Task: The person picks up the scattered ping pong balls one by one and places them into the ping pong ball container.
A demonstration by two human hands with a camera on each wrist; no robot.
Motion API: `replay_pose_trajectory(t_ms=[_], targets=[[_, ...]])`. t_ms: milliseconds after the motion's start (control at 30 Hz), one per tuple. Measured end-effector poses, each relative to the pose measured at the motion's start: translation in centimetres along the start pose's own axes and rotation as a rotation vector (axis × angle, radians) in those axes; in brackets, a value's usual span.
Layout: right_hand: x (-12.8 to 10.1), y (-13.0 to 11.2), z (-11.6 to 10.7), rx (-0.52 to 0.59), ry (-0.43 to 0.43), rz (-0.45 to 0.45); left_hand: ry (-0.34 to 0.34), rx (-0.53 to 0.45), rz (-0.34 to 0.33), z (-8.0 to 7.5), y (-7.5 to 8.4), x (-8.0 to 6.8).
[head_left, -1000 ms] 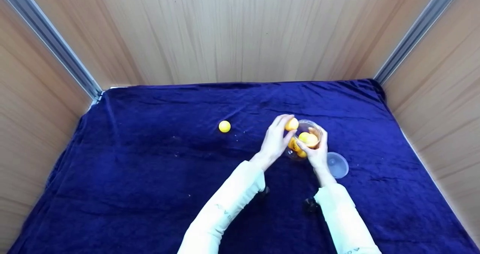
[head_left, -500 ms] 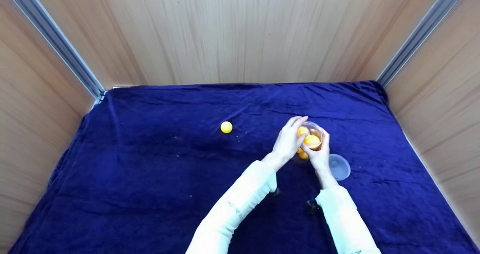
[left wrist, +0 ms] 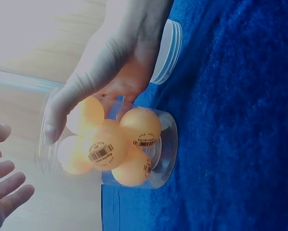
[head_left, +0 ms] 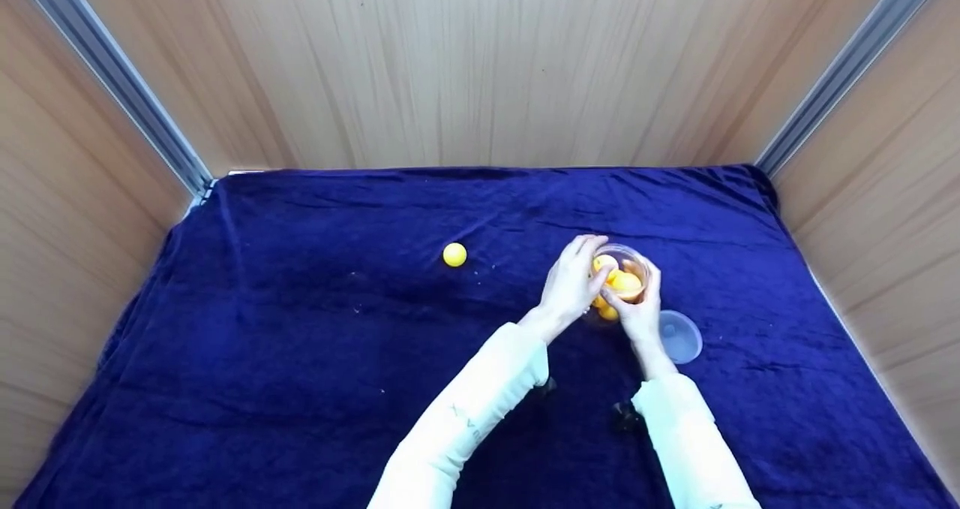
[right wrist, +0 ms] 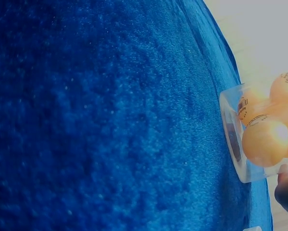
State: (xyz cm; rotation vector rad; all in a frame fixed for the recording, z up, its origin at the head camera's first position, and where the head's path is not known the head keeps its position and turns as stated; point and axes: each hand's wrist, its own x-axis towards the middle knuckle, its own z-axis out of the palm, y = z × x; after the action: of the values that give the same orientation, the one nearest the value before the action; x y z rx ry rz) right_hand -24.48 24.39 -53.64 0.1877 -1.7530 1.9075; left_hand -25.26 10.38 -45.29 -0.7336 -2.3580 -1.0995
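Observation:
My right hand point(head_left: 641, 310) grips a clear plastic jar point(left wrist: 169, 161) that holds several orange table tennis balls point(left wrist: 105, 144). In the left wrist view its thumb lies along the jar near the mouth. My left hand point(head_left: 571, 282) is beside the jar's open mouth, its fingers point(left wrist: 11, 185) spread and holding nothing. Through the wall in the right wrist view, printed balls point(right wrist: 265, 139) show above the jar's base. A round translucent lid point(head_left: 681, 338) lies on the cloth near my right wrist. One more table tennis ball point(head_left: 454, 254) lies alone, left of the hands.
Dark blue velvet cloth point(head_left: 300, 359) covers the table, with wrinkles toward the back. Wood-grain panels point(head_left: 450, 66) stand behind and on both sides, with grey metal posts point(head_left: 124, 81) at the corners.
A second ago my left hand pinched a ball at the jar's rim. It moved right over the mouth, let the ball go inside, then drew back slightly left. The right hand kept its grip.

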Motion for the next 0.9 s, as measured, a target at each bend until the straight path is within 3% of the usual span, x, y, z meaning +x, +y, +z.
replay_pose_trajectory(t_ms=[167,267,533,633,900], targets=[[0.2,2.3,-0.8,0.018,-0.015,-0.02,0.02,0.01,-0.024,-0.6,-0.4,0.0],[0.2,2.3,-0.8,0.008,-0.012,-0.017,0.035,0.011,-0.032,-1.0,-0.8,0.0],[-0.2,-1.8,0.8,-0.003,0.01,0.023,0.045,-0.012,-0.025,-2.2,-2.4,-0.1],[-0.2,-2.3,0.9,-0.002,0.013,0.027,0.035,-0.006,-0.057,-2.8,-3.1,-0.2],[0.0,-0.6,0.0,-0.031,0.017,0.021,-0.002,0.032,-0.172,-4.5,-5.6,-0.9]])
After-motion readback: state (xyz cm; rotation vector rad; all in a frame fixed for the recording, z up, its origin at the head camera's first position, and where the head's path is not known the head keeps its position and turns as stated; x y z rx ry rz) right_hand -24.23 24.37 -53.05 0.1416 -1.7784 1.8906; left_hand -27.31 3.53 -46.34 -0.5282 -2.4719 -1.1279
